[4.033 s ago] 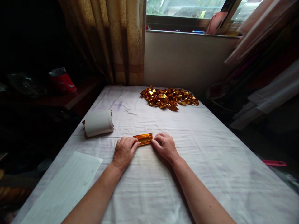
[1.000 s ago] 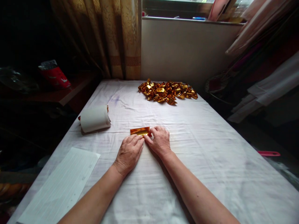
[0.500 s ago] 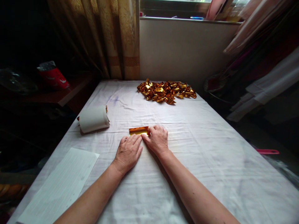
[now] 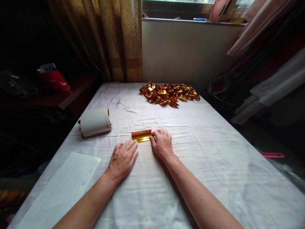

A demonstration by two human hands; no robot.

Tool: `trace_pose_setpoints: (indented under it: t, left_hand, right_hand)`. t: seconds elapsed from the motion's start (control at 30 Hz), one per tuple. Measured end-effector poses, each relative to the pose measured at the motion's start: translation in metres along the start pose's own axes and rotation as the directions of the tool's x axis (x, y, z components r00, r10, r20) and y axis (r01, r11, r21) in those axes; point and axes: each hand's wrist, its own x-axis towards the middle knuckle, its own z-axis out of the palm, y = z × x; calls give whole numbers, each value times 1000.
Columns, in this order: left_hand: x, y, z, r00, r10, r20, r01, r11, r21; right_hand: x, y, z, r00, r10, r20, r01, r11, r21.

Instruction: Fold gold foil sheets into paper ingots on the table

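A small sheet of shiny gold foil paper (image 4: 142, 136) lies in the middle of the white-covered table, folded into a narrow strip. My left hand (image 4: 124, 157) lies palm down, its fingers stretched out and the fingertips touching the near left corner of the foil. At the strip's right end, my right hand (image 4: 162, 143) has its thumb and curled fingers closed on the edge. Farther back is a heap of folded gold foil pieces (image 4: 168, 93).
A thick white roll of paper (image 4: 95, 123) with gold edges lies at the left. Nearer is a flat lined white sheet (image 4: 64, 187). Beyond the table are a curtain (image 4: 116, 41), hanging clothes (image 4: 274, 86) at the right, and a red container (image 4: 54, 79) on a dark shelf.
My left hand has slid left and toward me, away from my right thumb. My right thumb has drawn right to the strip's end, so more of the foil shows.
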Motion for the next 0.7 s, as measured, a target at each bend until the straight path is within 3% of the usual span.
trace_pose_setpoints:
  t: [0.53, 0.7]
  left_hand:
    - [0, -10, -10, 993, -112, -38, 111, 993, -29]
    - [7, -6, -12, 986, -119, -117, 117, 993, -21]
  right_hand:
    - [0, 2, -2, 1000, 0, -10, 1, 997, 73]
    - [0, 3, -1, 1000, -12, -16, 13, 998, 69]
